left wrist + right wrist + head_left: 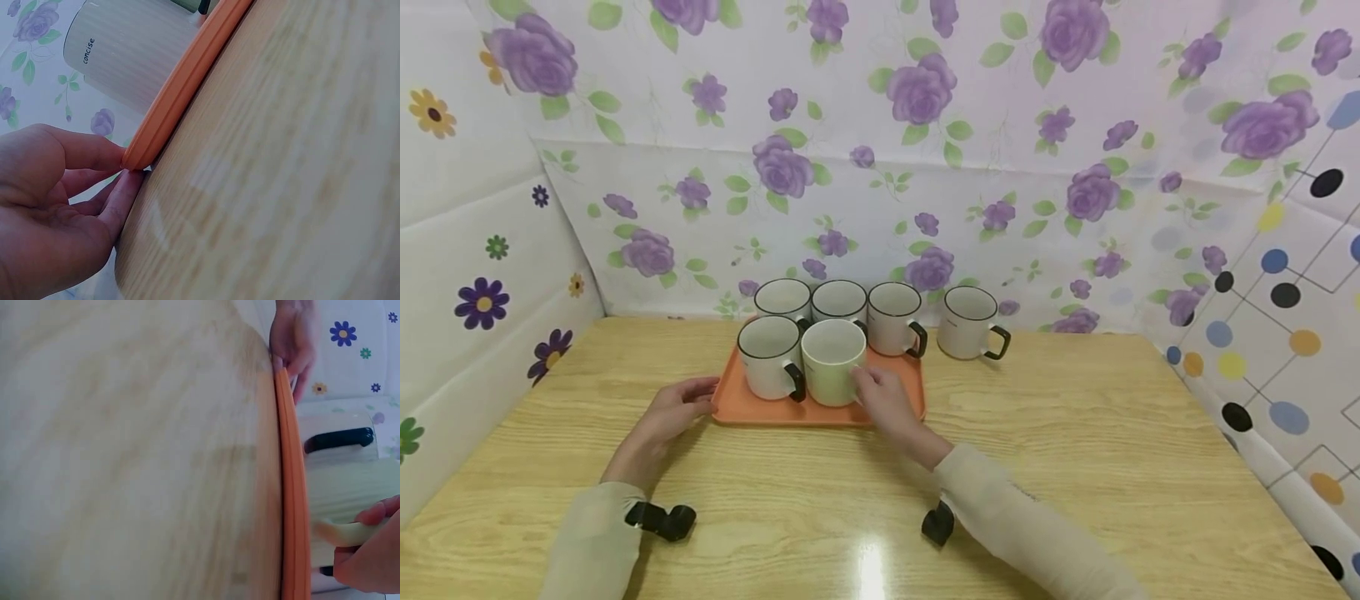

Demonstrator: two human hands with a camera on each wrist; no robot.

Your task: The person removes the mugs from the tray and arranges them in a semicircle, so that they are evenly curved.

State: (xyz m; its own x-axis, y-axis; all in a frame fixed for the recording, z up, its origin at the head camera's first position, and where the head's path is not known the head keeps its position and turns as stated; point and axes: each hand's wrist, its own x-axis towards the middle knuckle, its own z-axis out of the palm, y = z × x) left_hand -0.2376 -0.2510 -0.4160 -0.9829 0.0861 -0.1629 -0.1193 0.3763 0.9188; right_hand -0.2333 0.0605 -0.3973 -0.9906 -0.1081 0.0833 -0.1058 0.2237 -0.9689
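My right hand (891,410) holds the handle of a pale green mug (829,379) at the front of an orange tray (760,412). In the right wrist view the fingers curl round the green handle (342,533). At the tray's left front corner is my left hand (672,414); the left wrist view shows its thumb and fingers pinching the orange edge. Beside the green mug stands a white mug (767,358) with a black rim and black handle. More white mugs of that kind stand behind on the tray, partly hidden by the front pair.
Another white mug (967,329) with a black handle stands on the wooden table (1060,467), right of the tray. Flower-patterned cloth (865,217) rises behind the table, and patterned sheets close off both sides. A black strap mount (662,521) sits on the left sleeve.
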